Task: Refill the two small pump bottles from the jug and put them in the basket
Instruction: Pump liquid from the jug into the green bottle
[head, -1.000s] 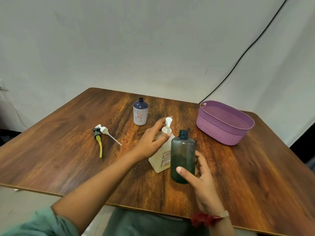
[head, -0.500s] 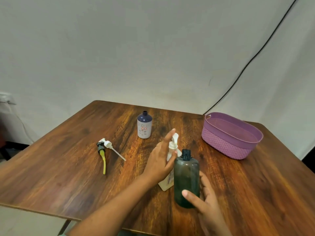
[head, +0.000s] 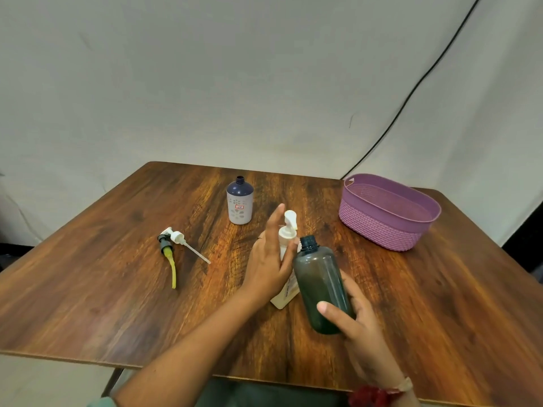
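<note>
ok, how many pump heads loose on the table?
2, side by side left of centre: black pump with yellow tube, white pump with clear tube. Third pump sits on cream bottle.

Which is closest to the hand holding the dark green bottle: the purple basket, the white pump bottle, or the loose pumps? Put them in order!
1. White pump bottle, just left of the right hand.
2. Purple basket, farther back on the right.
3. Loose pumps, far off to the left.
</note>
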